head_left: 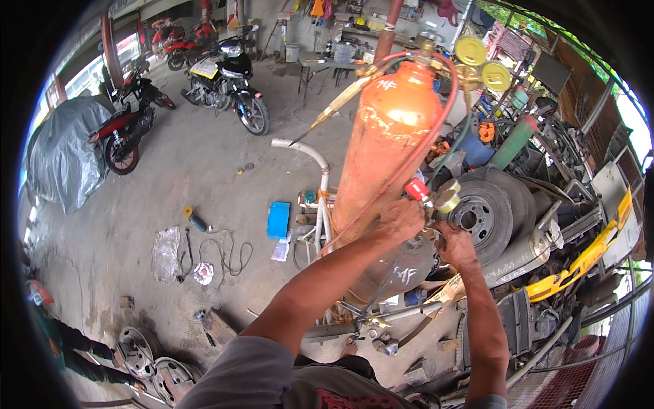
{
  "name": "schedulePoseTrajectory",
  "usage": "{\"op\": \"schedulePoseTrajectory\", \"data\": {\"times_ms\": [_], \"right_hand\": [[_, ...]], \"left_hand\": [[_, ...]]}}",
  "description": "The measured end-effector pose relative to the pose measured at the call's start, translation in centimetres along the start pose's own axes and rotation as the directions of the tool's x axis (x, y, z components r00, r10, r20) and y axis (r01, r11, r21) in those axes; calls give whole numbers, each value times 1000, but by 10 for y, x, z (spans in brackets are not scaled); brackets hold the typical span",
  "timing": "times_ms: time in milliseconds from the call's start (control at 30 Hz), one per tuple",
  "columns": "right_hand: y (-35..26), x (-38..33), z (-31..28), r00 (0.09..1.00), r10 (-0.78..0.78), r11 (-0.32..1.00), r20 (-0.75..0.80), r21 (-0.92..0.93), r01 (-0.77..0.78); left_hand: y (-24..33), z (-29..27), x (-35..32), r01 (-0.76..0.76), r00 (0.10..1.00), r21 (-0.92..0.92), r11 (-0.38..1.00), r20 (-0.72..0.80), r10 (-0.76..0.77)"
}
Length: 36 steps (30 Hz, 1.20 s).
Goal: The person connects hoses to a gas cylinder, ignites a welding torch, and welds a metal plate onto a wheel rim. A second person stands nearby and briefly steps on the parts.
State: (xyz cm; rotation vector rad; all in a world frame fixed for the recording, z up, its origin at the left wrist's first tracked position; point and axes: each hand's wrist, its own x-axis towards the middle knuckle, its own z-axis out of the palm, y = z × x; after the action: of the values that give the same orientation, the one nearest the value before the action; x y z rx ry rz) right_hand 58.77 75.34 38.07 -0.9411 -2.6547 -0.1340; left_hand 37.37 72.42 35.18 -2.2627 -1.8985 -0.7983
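Observation:
Both arms reach forward to a gas regulator with a red knob [418, 190] and a round gauge [447, 200], at the top of a dark gas cylinder [395, 267]. My left hand [403, 218] is closed on the regulator just below the knob. Lower and to the right, my right hand [455, 244] has its fingers bent round the fitting; the exact grip is partly hidden. A tall orange cylinder [388, 136] stands right behind. On its top hang a brass cutting torch [340, 102] and a regulator with two yellowish gauges [471, 52]. A red hose [402, 167] runs down its side.
Truck wheels [480, 215], a green cylinder [514, 142] and a yellow bumper [579, 255] crowd the right. An angle grinder [196, 221] with its cord and a blue case [278, 220] lie on the floor at left. Motorcycles [228, 85] stand farther back.

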Motion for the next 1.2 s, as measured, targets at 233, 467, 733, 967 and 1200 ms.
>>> {"op": "schedulePoseTrajectory", "data": {"times_ms": [233, 467, 733, 967, 1200], "right_hand": [[-28, 8, -38, 978, -22, 998, 206, -55, 34], [-4, -2, -123, 996, -67, 988, -51, 138, 73], [-67, 140, -226, 867, -381, 903, -322, 73, 424], [-96, 334, -254, 989, -71, 964, -126, -265, 36], [-101, 415, -233, 947, 312, 931, -71, -178, -320]], "left_hand": [[-37, -17, -16, 227, 964, -127, 966, -114, -242], [-94, -138, 1, 511, 760, -322, 797, -265, -594], [-248, -140, 63, 488, 780, -247, 837, -307, -545], [-215, -132, 85, 600, 757, -239, 763, -138, -639], [-241, -124, 58, 428, 845, -201, 881, -258, -469]]}}
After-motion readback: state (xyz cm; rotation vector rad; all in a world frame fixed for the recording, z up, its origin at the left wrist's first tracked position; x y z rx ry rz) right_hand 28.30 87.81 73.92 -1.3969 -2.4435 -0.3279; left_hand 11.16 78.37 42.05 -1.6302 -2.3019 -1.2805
